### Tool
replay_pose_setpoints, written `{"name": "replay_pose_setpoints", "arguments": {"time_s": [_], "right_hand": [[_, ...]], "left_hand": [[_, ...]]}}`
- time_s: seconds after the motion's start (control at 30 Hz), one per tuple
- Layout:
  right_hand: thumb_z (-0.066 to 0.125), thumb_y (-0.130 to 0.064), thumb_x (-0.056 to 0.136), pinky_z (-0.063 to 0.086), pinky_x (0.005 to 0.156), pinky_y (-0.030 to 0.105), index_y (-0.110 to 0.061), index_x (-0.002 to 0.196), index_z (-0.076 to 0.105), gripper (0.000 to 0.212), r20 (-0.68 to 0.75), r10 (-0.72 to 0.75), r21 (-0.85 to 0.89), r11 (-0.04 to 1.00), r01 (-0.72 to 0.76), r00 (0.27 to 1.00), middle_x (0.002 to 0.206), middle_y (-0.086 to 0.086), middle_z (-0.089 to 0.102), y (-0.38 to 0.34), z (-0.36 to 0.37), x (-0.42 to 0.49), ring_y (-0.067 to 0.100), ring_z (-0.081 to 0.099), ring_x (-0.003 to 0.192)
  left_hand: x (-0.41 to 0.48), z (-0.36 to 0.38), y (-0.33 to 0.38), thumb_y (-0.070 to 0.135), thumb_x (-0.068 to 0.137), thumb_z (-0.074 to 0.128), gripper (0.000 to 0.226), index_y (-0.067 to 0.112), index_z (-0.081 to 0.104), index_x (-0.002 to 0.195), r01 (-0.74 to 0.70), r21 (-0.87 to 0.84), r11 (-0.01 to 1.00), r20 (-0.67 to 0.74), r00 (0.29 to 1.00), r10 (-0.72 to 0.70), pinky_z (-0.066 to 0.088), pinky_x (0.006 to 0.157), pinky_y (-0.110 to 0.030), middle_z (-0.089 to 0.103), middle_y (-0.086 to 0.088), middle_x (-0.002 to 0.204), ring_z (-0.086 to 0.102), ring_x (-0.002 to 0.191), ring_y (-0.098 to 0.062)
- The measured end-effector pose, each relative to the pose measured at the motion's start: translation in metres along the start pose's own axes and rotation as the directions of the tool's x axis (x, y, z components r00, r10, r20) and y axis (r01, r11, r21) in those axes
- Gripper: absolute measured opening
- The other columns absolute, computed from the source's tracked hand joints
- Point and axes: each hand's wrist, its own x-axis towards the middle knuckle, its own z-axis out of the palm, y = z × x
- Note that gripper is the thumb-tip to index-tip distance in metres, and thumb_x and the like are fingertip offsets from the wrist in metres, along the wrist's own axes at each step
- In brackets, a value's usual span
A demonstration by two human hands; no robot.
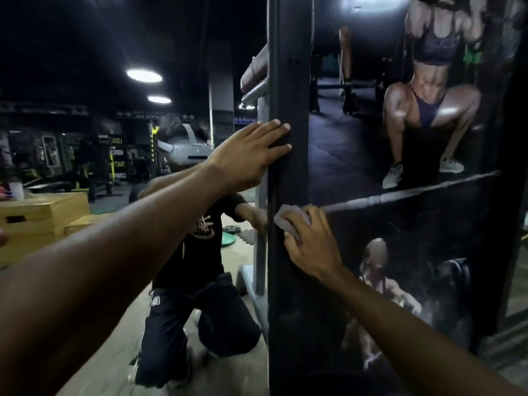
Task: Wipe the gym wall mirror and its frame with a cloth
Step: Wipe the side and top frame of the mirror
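A: Cloth (286, 219) position, axis?
B: Gripped in right hand (311, 248), pressed on frame (288, 81) beside mirror (114, 132). Ran vertical. Left hand (245, 158) flat, braced above. Likely called for up-down strokes.

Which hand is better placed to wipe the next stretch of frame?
Right. The right hand holds the grey cloth against the dark frame. The left hand rests flat higher up, fingers straight, with no cloth.
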Motion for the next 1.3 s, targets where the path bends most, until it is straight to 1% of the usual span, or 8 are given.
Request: {"name": "replay_pose_setpoints", "arguments": {"time_s": [0.2,0.33,0.5,0.67,0.8,1.07,1.17,1.3], "right_hand": [[0.063,-0.018,0.087,0.049,0.093,0.045,-0.022,0.144,0.047,0.059,-0.202,0.0,0.009,1.0,0.002,0.979,0.128,0.01,0.043,-0.006,-0.002,0.039,0.03,0.047,0.112],[0.053,-0.034,0.092,0.048,0.089,0.048,-0.016,0.14,0.05,0.051,-0.03,-0.279,-0.288,0.922,0.259,0.96,0.134,0.01,0.04,-0.007,0.01,0.02,0.034,0.046,0.112],[0.051,-0.016,0.086,0.05,0.084,0.043,-0.019,0.138,0.053,0.052,0.267,-0.538,-0.19,0.784,0.591,0.8,0.126,0.012,0.055,0.024,0.012,-0.042,0.034,0.054,0.105],[0.055,-0.005,0.095,0.038,0.104,0.027,-0.021,0.131,0.058,0.04,-0.166,-0.042,0.092,0.994,0.057,0.985,0.13,0.0,0.05,0.017,0.013,-0.035,0.013,0.039,0.116],[0.058,0.001,0.092,0.039,0.097,0.027,-0.024,0.134,0.053,0.049,-0.085,0.201,0.107,0.976,-0.191,0.976,0.13,0.0,0.047,0.012,0.042,-0.073,0.016,0.041,0.115],[0.061,-0.003,0.092,0.047,0.093,0.035,-0.016,0.13,0.06,0.04,-0.106,-0.047,0.02,0.999,0.05,0.993,0.117,0.002,0.061,-0.008,0.022,-0.054,0.024,0.051,0.106],[0.064,0.0,0.083,0.051,0.079,0.054,-0.018,0.114,0.056,0.036,0.035,-0.107,-0.082,0.991,0.11,0.994,0.109,-0.001,0.05,-0.022,0.041,-0.055,0.028,0.048,0.106],[0.076,0.002,0.062,0.05,0.078,0.042,-0.019,0.117,0.054,0.063,0.284,-0.357,-0.134,0.904,0.406,0.89,0.108,0.001,0.053,0.002,0.068,-0.134,0.028,0.052,0.105]], "left_hand": [[-0.003,-0.012,0.007,0.018,0.096,0.057,0.056,0.023,0.048,0.152,0.009,-0.045,0.999,0.059,0.998,-0.006,0.022,0.123,-0.045,0.023,-0.011,0.168,0.023,0.154,-0.03],[-0.007,-0.015,0.02,0.027,0.101,0.055,0.05,0.028,0.05,0.15,0.033,-0.03,0.999,0.085,0.996,-0.03,0.022,0.123,-0.045,0.023,-0.011,0.168,0.021,0.155,-0.031],[-0.024,0.0,0.051,0.03,0.101,0.052,0.047,0.031,0.051,0.149,0.012,-0.015,1.0,0.123,0.992,-0.011,0.021,0.123,-0.045,0.023,-0.011,0.168,0.019,0.155,-0.031],[-0.036,0.005,0.066,0.031,0.101,0.05,0.05,0.034,0.046,0.151,0.045,0.011,0.999,0.153,0.987,-0.046,0.016,0.125,-0.042,0.016,-0.008,0.17,0.013,0.157,-0.028],[-0.049,0.006,0.081,0.031,0.103,0.047,0.051,0.035,0.042,0.154,0.038,0.0,0.999,0.213,0.976,-0.037,0.013,0.126,-0.043,0.012,-0.008,0.171,0.01,0.157,-0.028],[-0.073,0.006,0.094,0.036,0.1,0.051,0.061,0.035,0.031,0.158,-0.005,-0.009,1.0,0.329,0.944,0.008,0.007,0.127,-0.04,0.002,-0.006,0.172,0.004,0.158,-0.025],[-0.079,0.004,0.1,0.037,0.101,0.048,0.062,0.035,0.028,0.159,-0.001,-0.007,1.0,0.357,0.934,0.003,0.008,0.126,-0.04,-0.001,-0.006,0.172,0.003,0.158,-0.025],[-0.095,0.011,0.114,0.029,0.099,0.051,0.07,0.033,0.02,0.161,0.001,0.026,1.0,0.367,0.93,-0.01,0.002,0.126,-0.039,-0.007,-0.007,0.171,-0.001,0.158,-0.024]]}}
